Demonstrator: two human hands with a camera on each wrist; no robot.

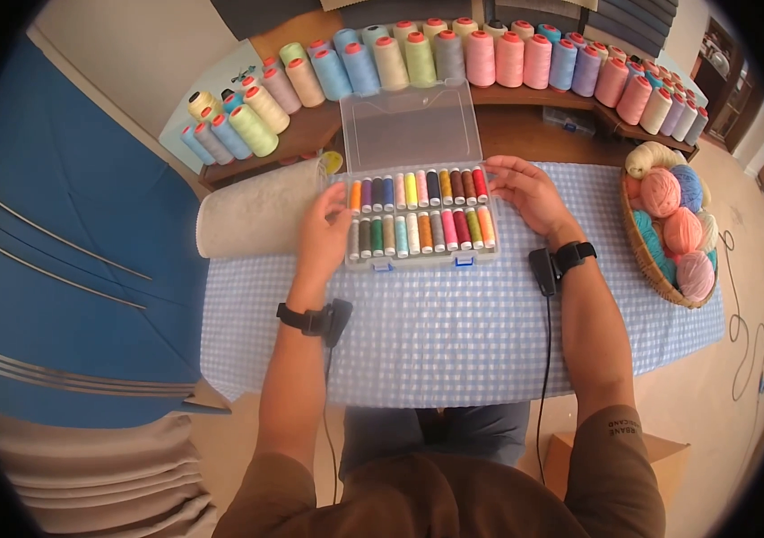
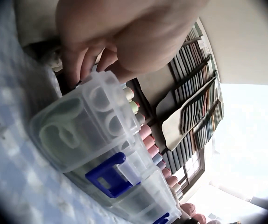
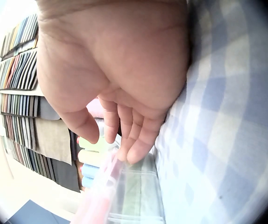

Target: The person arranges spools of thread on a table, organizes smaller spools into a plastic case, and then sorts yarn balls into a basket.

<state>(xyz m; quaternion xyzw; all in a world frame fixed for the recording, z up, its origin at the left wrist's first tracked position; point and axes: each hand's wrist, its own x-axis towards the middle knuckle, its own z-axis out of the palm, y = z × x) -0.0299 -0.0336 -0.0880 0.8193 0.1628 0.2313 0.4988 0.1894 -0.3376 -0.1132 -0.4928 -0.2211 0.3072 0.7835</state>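
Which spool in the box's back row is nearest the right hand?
The bright red spool, at the row's right end; the others all lie farther left.

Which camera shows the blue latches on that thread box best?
The left wrist view: the nearer blue latch appears large and clear, though the farther latch is cut off. The head view shows both, but small; the right wrist view shows neither.
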